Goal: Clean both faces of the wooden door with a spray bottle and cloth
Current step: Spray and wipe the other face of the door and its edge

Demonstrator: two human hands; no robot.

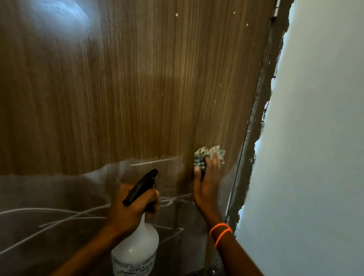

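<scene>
While the left hand [132, 208] grips the spray bottle [135, 254], the right hand [206, 180] presses the cloth [205, 154] against the door [116, 93].

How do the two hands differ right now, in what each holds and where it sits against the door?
The left hand grips the spray bottle by its neck, under the black trigger head; the right hand presses a crumpled cloth against the wooden door. The left hand sits lower and away from the door face; the right hand is higher, nearer the hinge edge. Only the right wrist wears orange bands. Both hands work in front of the door's lower part.
</scene>
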